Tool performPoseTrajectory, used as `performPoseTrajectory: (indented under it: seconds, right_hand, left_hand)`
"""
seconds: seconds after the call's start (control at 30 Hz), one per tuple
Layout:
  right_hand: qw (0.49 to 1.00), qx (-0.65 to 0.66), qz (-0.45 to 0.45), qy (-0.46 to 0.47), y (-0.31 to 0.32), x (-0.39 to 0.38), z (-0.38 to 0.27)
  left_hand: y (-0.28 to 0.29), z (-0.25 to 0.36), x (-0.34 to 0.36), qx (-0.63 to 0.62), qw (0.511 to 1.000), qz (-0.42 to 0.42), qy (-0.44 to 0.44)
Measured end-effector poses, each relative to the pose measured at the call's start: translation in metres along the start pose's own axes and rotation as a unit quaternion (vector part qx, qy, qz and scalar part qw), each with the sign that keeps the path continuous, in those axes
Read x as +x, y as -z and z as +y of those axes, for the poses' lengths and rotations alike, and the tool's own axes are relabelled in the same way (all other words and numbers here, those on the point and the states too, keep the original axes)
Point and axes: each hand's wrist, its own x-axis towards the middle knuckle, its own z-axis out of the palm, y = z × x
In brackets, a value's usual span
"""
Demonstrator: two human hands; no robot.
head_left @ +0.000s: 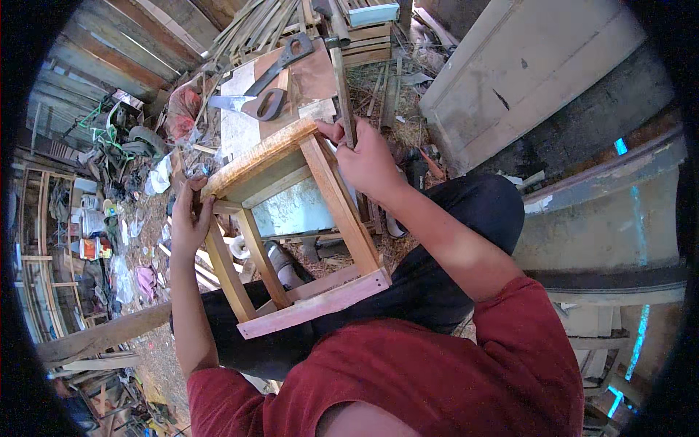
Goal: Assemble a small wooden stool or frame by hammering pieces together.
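A small wooden frame [338,199], built like a stool or box with slatted sides, tilts over my lap. Its upper board [255,162] looks rough and orange-brown, and a pinkish rail [317,302] closes the end nearest me. My left hand [191,218] grips the frame's left upper corner, fingers over the board and thumb on the near side. In my right hand [364,160] is the wooden handle of what looks like a hammer [341,84], its dark head up and away from me. Fingers of that hand also touch the frame's right upper corner.
Two handsaws [268,104] lie on a worn board-topped surface [240,131] ahead. Wood strips [255,25] and a slatted crate [368,45] stand beyond. A pale door panel [502,80] leans at right. Scraps litter the ground at left, and a plank [105,335] juts in there.
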Motion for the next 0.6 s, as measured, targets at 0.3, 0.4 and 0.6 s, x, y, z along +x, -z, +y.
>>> performPoseTrajectory:
  seconds: [0.3,0.4,0.6]
  right_hand:
    - [1.0,0.014,-0.018,-0.015,0.0,-0.001,0.009]
    - [0.998,0.039,-0.034,-0.044,0.001,0.001,-0.002]
    - [0.996,0.047,-0.038,-0.066,0.002,-0.002,-0.009]
  left_hand:
    - [-0.006,0.0,0.0,-0.004,0.999,0.042,-0.016]
    - [-0.008,0.0,0.002,0.002,0.999,0.05,-0.001]
    - [-0.009,-0.004,0.008,-0.025,0.998,0.057,0.002]
